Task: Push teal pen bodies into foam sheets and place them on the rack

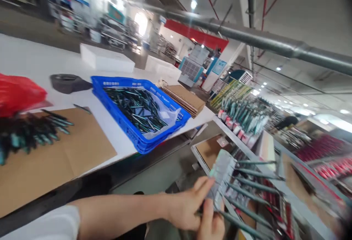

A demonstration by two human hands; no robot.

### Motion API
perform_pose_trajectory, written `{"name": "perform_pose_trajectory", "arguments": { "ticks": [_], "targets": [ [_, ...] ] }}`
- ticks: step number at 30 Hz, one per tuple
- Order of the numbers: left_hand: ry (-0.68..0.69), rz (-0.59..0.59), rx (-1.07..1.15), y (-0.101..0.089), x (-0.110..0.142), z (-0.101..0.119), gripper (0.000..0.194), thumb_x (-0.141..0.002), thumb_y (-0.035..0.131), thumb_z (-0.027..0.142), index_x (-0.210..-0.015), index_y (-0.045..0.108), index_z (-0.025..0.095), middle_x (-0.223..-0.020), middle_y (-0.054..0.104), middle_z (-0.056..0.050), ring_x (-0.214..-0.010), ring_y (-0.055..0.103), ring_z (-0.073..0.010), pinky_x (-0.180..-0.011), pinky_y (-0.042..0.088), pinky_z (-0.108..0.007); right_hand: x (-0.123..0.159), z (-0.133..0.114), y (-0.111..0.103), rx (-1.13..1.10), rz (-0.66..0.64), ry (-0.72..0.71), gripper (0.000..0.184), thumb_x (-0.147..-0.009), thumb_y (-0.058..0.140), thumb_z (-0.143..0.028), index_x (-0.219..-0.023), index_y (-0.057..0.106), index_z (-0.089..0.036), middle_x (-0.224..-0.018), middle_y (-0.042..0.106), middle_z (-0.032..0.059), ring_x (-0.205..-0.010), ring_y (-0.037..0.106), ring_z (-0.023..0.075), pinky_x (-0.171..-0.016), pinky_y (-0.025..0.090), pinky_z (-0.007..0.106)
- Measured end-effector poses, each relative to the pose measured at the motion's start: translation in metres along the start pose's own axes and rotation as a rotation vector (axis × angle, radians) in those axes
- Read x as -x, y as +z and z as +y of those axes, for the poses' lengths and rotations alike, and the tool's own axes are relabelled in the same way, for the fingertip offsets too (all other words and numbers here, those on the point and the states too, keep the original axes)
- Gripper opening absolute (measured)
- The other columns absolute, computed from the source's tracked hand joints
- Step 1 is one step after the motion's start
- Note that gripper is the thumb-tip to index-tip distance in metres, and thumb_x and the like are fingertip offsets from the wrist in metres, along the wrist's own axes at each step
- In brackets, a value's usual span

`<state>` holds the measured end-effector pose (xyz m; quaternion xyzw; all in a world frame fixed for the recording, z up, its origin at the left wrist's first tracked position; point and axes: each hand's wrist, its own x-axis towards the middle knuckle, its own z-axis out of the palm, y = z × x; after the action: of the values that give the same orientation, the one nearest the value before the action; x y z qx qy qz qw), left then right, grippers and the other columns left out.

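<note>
From where I stand, reading a clock face centred on the worker's view, both hands come together near half past five. The left hand [187, 205] closes its fingers on the lower end of a grey holder [221, 172], and the right hand [211, 225], partly cut off at the lower edge, grips the same end just beside it. The holder sits between four and five o'clock, tilted, with slim teal rods [251, 194] sticking out in a row toward four o'clock; they blur a little

At nine o'clock a blue crate [145, 146] stands on the white table [16, 56], a heap of dark, shiny rods [137, 111] inside it. Farther out, a little below nine, more dark and teal pieces [35, 133] lie on a flat cardboard sheet [93, 146], with a red bag [19, 91] just above them. White blocks [107, 58] rest at ten and eleven, and at three o'clock a rack [244, 113] carries closely packed teal items
</note>
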<state>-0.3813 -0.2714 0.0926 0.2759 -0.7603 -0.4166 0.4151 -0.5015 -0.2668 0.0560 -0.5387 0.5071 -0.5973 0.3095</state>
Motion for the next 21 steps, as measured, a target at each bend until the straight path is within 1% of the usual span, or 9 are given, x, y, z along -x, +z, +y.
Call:
{"name": "perform_pose_trajectory", "arguments": {
  "ticks": [4,7,9,11,13,16,18,20,21],
  "targets": [
    [-0.025,0.170,0.098,-0.007,0.008,-0.004,0.074,-0.071,0.055,0.022,-0.138,0.024,0.019,-0.139,0.027,-0.011,-0.127,0.027,-0.0274,-0.106,0.021,-0.039,0.009,-0.008,0.018,0.123,0.037,0.071,0.057,-0.072,0.052,-0.043,-0.120,0.045,-0.013,-0.124,0.050,0.0145,-0.115,0.045,0.0256,-0.094,0.039,0.040],
    [-0.069,0.341,0.193,-0.010,0.008,-0.009,0.063,-0.075,0.055,0.024,-0.134,0.034,0.022,-0.132,0.040,-0.009,-0.120,0.038,-0.0256,-0.103,0.027,-0.038,0.011,-0.016,0.035,0.123,-0.032,-0.017,0.061,-0.072,0.054,-0.040,-0.125,0.039,-0.016,-0.132,0.043,0.0133,-0.120,0.041,0.0244,-0.096,0.037,0.039],
    [-0.123,0.394,0.297,-0.013,0.007,-0.011,0.058,-0.077,0.054,0.027,-0.132,0.036,0.022,-0.127,0.047,-0.009,-0.113,0.045,-0.0248,-0.097,0.035,-0.037,0.007,-0.021,0.034,0.111,-0.141,-0.058,0.062,-0.071,0.055,-0.038,-0.127,0.036,-0.019,-0.134,0.041,0.0109,-0.121,0.040,0.0233,-0.096,0.037,0.039],
    [-0.183,0.392,0.376,-0.020,0.005,-0.012,0.052,-0.079,0.051,0.029,-0.129,0.039,0.021,-0.119,0.053,-0.010,-0.104,0.052,-0.0237,-0.089,0.042,-0.035,-0.009,-0.026,0.018,0.146,-0.246,-0.066,0.058,-0.071,0.054,-0.039,-0.125,0.040,-0.021,-0.132,0.043,0.0089,-0.119,0.041,0.0224,-0.097,0.036,0.039],
    [-0.234,0.385,0.404,-0.028,0.003,-0.012,0.046,-0.080,0.050,0.032,-0.124,0.045,0.019,-0.111,0.059,-0.010,-0.094,0.056,-0.0223,-0.083,0.045,-0.033,-0.041,-0.032,-0.012,0.269,-0.244,-0.086,0.053,-0.071,0.055,-0.042,-0.120,0.046,-0.021,-0.129,0.047,0.0080,-0.119,0.042,0.0228,-0.099,0.033,0.040],
    [-0.273,0.368,0.403,-0.039,-0.006,-0.012,0.040,-0.081,0.048,0.038,-0.115,0.052,0.018,-0.099,0.064,-0.009,-0.080,0.059,-0.0195,-0.076,0.047,-0.031,-0.125,-0.045,-0.065,0.540,0.017,-0.223,0.059,-0.071,0.051,-0.045,-0.123,0.040,-0.020,-0.131,0.043,0.0110,-0.121,0.038,0.0246,-0.102,0.027,0.045],
    [-0.261,0.360,0.391,-0.042,-0.019,-0.013,0.039,-0.081,0.047,0.041,-0.112,0.054,0.019,-0.094,0.065,-0.007,-0.076,0.059,-0.0194,-0.070,0.048,-0.030,-0.193,-0.054,-0.091,0.774,0.133,-0.337,0.068,-0.069,0.052,-0.047,-0.125,0.036,-0.013,-0.130,0.041,0.0181,-0.120,0.036,0.0292,-0.100,0.027,0.048],
    [-0.234,0.383,0.369,-0.044,-0.038,-0.013,0.038,-0.080,0.046,0.042,-0.108,0.058,0.020,-0.089,0.066,-0.006,-0.076,0.060,-0.0213,-0.063,0.048,-0.028,-0.258,-0.059,-0.104,1.058,0.204,-0.221,0.075,-0.067,0.051,-0.049,-0.127,0.031,-0.010,-0.131,0.035,0.0232,-0.121,0.030,0.0349,-0.097,0.025,0.054],
    [-0.220,0.409,0.347,-0.045,-0.048,-0.013,0.036,-0.080,0.046,0.042,-0.106,0.060,0.021,-0.087,0.066,-0.005,-0.076,0.060,-0.0221,-0.062,0.048,-0.028,-0.285,-0.059,-0.105,1.097,0.202,-0.180,0.077,-0.064,0.052,-0.052,-0.126,0.032,-0.010,-0.130,0.035,0.0250,-0.119,0.030,0.0390,-0.092,0.025,0.060]
  ]
}}
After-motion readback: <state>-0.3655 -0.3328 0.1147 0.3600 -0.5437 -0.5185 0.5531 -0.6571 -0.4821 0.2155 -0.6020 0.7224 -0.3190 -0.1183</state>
